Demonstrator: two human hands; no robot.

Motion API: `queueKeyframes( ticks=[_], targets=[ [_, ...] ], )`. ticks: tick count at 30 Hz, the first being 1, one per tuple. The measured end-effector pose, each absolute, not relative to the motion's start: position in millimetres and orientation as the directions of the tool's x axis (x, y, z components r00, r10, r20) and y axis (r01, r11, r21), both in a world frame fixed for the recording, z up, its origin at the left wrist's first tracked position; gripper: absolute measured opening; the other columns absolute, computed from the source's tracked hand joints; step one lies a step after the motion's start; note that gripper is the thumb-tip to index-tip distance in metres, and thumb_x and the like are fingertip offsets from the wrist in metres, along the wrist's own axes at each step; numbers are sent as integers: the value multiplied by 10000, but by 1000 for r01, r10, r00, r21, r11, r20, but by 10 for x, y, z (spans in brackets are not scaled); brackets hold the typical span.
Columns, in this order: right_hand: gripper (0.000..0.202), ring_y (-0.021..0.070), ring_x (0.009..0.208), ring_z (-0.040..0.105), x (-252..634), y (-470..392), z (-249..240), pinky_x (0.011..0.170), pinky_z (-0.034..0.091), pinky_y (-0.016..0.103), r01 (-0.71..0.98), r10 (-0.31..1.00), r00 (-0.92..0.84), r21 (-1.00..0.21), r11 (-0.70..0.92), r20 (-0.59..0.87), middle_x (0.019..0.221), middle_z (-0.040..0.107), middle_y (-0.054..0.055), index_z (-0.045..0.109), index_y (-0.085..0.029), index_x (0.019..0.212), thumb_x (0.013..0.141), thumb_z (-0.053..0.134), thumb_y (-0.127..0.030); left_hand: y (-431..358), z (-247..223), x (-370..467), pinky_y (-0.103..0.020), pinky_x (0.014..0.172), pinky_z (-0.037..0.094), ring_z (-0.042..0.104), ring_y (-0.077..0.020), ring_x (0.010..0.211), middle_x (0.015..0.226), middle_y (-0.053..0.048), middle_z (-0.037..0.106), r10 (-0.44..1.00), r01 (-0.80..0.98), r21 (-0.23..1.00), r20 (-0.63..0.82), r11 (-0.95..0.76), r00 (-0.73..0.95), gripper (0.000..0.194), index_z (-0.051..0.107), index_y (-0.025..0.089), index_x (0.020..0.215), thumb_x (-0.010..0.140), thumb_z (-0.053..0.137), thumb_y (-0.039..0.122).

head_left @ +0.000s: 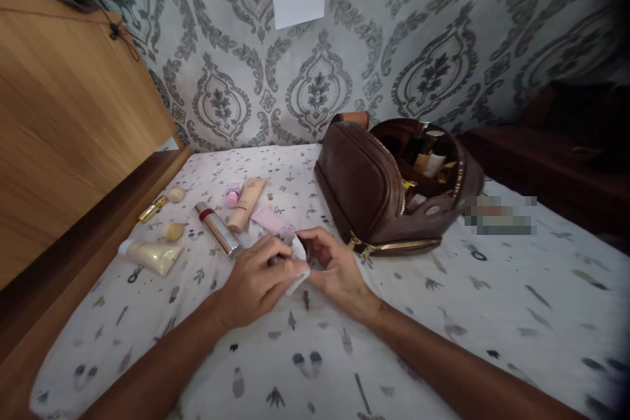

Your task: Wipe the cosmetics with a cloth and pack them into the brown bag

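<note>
Pinching a crumpled, white, soft-looking wipe (298, 251) between them, the left hand (262, 279) and right hand (340, 270) come together at the fingertips. The wipe looks thin and folded, standing up between the fingers, with its lower edge poking out beneath them. Just beyond the hands lies a pale pink squeeze tube (268, 218); beside the left hand, a shiny silver cylinder with a red band (216, 230); beyond the right, an open brown leather bag with gold zips (359, 184).

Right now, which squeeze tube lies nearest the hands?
The pale pink tube, just beyond the left hand; the peach tube and cream-coloured tube lie farther left.
</note>
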State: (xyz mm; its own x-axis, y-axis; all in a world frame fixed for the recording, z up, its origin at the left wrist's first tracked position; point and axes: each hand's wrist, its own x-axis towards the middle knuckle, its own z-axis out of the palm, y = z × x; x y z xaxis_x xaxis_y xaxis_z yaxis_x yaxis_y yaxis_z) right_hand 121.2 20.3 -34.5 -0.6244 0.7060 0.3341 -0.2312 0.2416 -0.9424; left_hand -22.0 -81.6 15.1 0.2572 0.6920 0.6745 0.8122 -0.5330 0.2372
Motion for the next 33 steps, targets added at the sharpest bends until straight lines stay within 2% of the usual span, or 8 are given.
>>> queueKeyframes(
  ticks=[4, 10, 19, 24, 27, 30, 33],
  targets=[
    [450, 170, 813, 633, 1214, 229, -276, 773, 521, 297, -284, 739, -602, -946, 155, 302, 891, 679, 21, 608, -219, 945, 621, 881, -370, -801, 128, -295, -245, 657, 449, 533, -130, 761, 892, -43, 550, 725, 745, 349, 640, -568, 253, 188, 634, 190, 1043, 930, 503, 117],
    [472, 172, 831, 642, 1242, 253, -248, 797, 527, 309, -302, 737, -595, -939, 164, 320, 898, 679, 22, 611, -225, 943, 602, 898, -380, -805, 98, -313, -243, 734, 455, 547, -140, 841, 924, -42, 540, 773, 707, 458, 602, -539, 200, 122, 589, 183, 1013, 922, 532, 124],
    [449, 192, 881, 658, 1283, 228, -187, 829, 549, 339, -284, 723, -605, -939, 196, 334, 944, 684, 45, 613, -228, 986, 669, 851, -439, -776, 72, -358, -264, 778, 441, 571, -150, 852, 891, -21, 583, 819, 717, 569, 574, -403, 4, 74, 559, 196, 990, 950, 498, 187],
    [443, 173, 860, 655, 1285, 226, -176, 800, 549, 316, -284, 701, -660, -953, 102, 271, 945, 674, 27, 610, -237, 1004, 674, 852, -405, -768, 50, -344, -260, 747, 446, 587, -144, 818, 891, -14, 626, 832, 711, 625, 546, -323, -101, 115, 587, 204, 1011, 963, 484, 220],
    [448, 158, 809, 647, 1278, 216, -199, 753, 546, 298, -279, 696, -679, -959, 51, 234, 937, 666, 21, 600, -233, 993, 665, 856, -398, -766, 67, -335, -293, 844, 449, 592, -175, 952, 955, -37, 631, 812, 675, 653, 567, -344, -135, 120, 612, 210, 979, 960, 496, 232],
    [492, 151, 772, 634, 1275, 208, -230, 719, 540, 286, -252, 697, -687, -967, 37, 206, 897, 661, 8, 596, -230, 990, 620, 882, -385, -761, 96, -316, -321, 963, 415, 551, -204, 1136, 1102, -61, 609, 842, 628, 678, 535, -383, -65, 113, 638, 219, 974, 944, 529, 227],
    [509, 151, 750, 622, 1275, 199, -258, 709, 533, 287, -223, 680, -708, -974, 40, 190, 852, 652, -4, 600, -229, 1004, 609, 887, -372, -751, 105, -293, -321, 970, 416, 550, -205, 1138, 1151, -60, 597, 901, 564, 752, 433, -341, -33, 200, 622, 235, 1115, 922, 566, 238]
  ],
)
